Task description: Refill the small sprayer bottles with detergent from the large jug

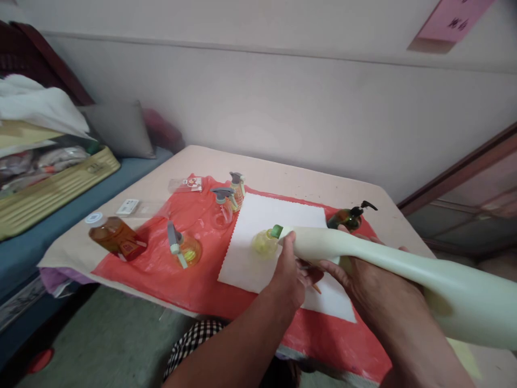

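A long pale-green bottle (404,272) lies tilted across my hands, its neck pointing left toward a small yellowish bottle (264,241) with a green cap (277,231). My left hand (288,277) grips the big bottle's neck from below, right beside the small bottle's mouth. Under the big bottle's body, my right hand (363,283) holds it up. The small bottle sits on a white cloth (258,221) laid over a red plastic sheet (194,285).
On the red sheet stand three small spray bottles (223,207), (238,188), (183,248), with a dark pump bottle (349,217) behind my hands. An amber bottle (115,235) lies at the table's left. A bed with a tray (52,188) is on the left.
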{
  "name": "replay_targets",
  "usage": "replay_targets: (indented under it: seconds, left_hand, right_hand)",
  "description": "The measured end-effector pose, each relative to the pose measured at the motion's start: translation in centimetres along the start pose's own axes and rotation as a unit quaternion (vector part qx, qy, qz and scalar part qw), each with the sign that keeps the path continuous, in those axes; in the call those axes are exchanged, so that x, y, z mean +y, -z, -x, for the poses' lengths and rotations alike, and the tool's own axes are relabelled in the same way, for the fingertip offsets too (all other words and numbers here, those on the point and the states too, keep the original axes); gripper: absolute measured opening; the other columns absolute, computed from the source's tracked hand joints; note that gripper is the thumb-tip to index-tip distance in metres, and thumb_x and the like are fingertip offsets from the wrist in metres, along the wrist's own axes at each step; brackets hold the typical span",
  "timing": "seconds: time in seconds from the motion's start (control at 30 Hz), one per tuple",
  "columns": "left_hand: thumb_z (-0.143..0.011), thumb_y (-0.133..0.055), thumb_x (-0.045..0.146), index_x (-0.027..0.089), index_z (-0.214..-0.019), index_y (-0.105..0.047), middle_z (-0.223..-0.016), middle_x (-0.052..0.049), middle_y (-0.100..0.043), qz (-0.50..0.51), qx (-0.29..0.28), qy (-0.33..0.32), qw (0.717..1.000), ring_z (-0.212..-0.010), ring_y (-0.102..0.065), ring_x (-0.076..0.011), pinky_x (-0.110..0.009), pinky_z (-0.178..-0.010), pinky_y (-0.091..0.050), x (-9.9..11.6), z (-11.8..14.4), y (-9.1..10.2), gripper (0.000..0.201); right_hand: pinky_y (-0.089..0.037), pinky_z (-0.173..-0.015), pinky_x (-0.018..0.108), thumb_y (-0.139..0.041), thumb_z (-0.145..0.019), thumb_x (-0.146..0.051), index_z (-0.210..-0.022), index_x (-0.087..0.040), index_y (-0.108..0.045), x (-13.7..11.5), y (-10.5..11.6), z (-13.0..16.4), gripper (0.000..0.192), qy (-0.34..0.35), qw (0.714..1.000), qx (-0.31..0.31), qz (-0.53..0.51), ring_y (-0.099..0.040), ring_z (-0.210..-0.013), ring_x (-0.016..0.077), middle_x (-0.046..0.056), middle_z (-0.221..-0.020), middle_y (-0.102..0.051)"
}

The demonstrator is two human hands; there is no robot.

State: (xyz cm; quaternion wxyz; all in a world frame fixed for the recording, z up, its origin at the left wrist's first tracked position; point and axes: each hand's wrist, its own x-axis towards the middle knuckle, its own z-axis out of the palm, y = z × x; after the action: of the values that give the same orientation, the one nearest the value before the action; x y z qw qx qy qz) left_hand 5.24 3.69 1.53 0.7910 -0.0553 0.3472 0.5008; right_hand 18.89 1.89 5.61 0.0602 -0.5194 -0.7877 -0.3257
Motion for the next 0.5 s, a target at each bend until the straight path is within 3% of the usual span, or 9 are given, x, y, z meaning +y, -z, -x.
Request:
replay_targets:
  seconds: [0.17,0.5]
  left_hand:
    - [-0.093,-0.051,0.063,0.014,-0.118,-0.063,-0.101,-0.012,-0.066,-0.011,0.000,0.000,1.000,-0.084,-0.066,-0.0209,-0.031,-0.073,-0.058,-0.06,-0.17,0.15,0.057]
    - [-0.093,-0.051,0.065,0.013,-0.119,-0.064,-0.103,-0.013,-0.067,-0.020,0.008,0.000,1.000,-0.086,-0.067,-0.0216,-0.031,-0.074,-0.058,-0.06,-0.08,0.09,0.059]
  right_hand:
    - [-0.045,-0.102,0.059,-0.038,-0.102,-0.056,-0.148,-0.005,-0.049,0.06,0.15,-0.15,0.070,-0.002,1.000,0.010,0.011,-0.063,-0.113,0.0391,0.025,-0.118,-0.069]
    - [-0.040,-0.105,0.063,-0.037,-0.103,-0.053,-0.155,-0.006,-0.040,0.39,-0.31,0.29,0.070,0.000,1.000,-0.023,-0.015,-0.060,-0.120,0.0421,0.027,-0.127,-0.066]
